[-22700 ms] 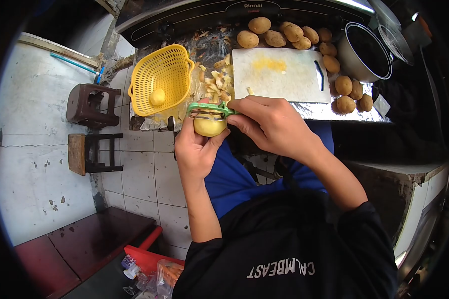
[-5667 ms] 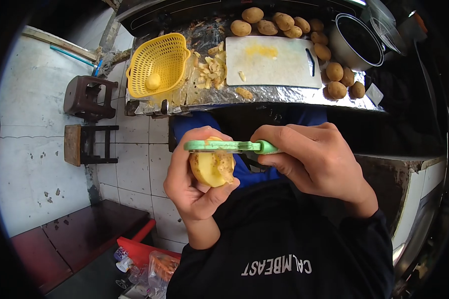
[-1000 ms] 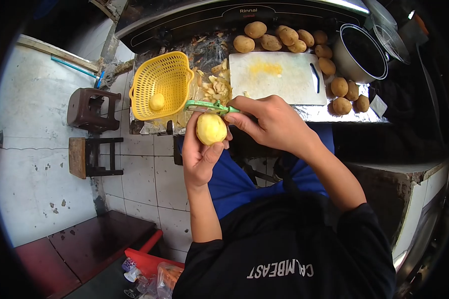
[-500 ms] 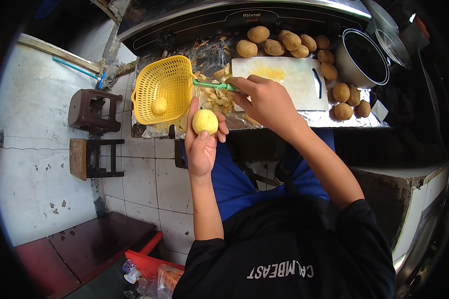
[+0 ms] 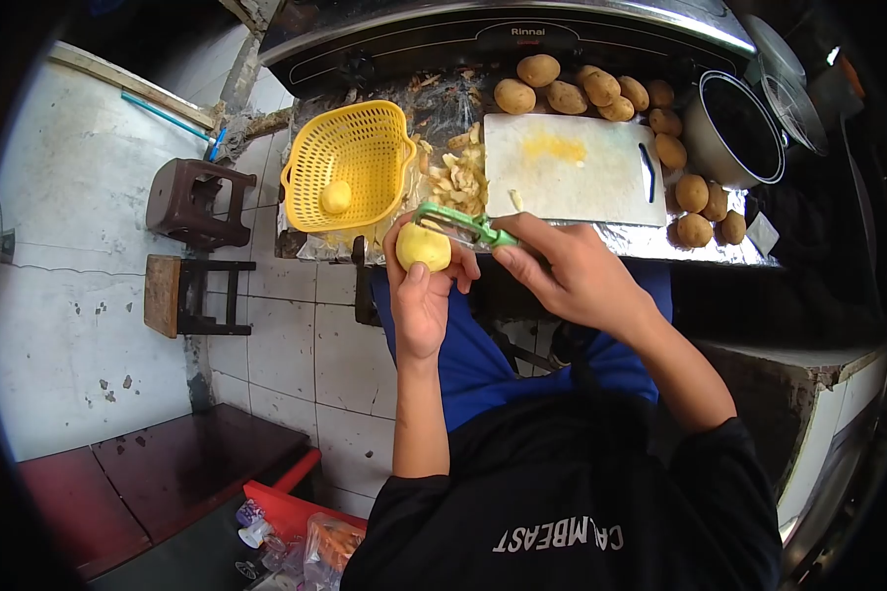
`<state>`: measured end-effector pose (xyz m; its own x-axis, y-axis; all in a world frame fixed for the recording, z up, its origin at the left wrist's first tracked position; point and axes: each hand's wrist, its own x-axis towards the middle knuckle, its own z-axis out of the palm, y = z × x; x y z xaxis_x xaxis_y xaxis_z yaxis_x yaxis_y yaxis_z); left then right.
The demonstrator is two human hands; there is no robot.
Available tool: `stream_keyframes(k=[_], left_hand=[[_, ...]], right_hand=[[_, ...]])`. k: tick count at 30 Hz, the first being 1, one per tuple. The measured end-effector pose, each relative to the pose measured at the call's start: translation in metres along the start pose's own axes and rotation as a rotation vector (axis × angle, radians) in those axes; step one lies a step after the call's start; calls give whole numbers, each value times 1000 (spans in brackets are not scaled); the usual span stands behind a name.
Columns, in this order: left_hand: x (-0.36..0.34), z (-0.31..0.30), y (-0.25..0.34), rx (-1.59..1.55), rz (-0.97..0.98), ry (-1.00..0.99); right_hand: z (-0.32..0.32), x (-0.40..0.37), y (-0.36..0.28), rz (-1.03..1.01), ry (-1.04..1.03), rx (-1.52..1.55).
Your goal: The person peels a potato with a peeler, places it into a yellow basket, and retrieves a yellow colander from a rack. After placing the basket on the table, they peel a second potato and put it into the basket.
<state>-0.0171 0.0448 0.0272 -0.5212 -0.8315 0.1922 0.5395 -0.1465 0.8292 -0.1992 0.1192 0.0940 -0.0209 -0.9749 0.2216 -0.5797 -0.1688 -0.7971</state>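
Note:
A peeled yellow potato (image 5: 424,248) rests in my left hand (image 5: 424,305), with the thumb and fingers around it. My right hand (image 5: 581,276) grips the handle of a green peeler (image 5: 463,225). The peeler's head is at the upper edge of this potato. Behind my left hand is a yellow perforated basket (image 5: 365,123) with one peeled potato (image 5: 335,197) inside. Peelings (image 5: 460,177) lie in a heap between the basket and a white cutting board (image 5: 591,187), which has a yellow stain on it.
Several unpeeled potatoes (image 5: 565,98) lie behind the board and more to its right. A pot (image 5: 705,143) stands at the back right. Two stools (image 5: 182,202) are on the floor at left. A red-edged table (image 5: 197,453) is at the lower left.
My right hand has come down toward me, bringing the peeler from beside the basket to the potato in my left hand. The whole view has shifted slightly.

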Motion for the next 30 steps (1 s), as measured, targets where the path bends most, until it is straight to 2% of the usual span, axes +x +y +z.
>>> stream_keyframes(k=[3,9,13,15,19,25,28,30], left_hand=[[-2,15,4,50,35,109],[-7,20,8,68,74,109],[-10,26,11,125,98,89],[-10,36,13,130,148,160],[-10,25,13,106,131,109],[3,16,7,100,101,54],[8,7,5,52,64,-35],[10,11,1,61,30,-26]], right_hand=[[4,-13,-11,1,4,-6],[6,-14,-12,-78,39,-23],[5,-6,-19,-52,48,11],[6,-2,-20,-93,90,74],[7,-1,-21,-53,76,47],[16,15,0,-100,98,75],[16,20,5,-36,88,29],[19,29,16,-45,145,-43]])
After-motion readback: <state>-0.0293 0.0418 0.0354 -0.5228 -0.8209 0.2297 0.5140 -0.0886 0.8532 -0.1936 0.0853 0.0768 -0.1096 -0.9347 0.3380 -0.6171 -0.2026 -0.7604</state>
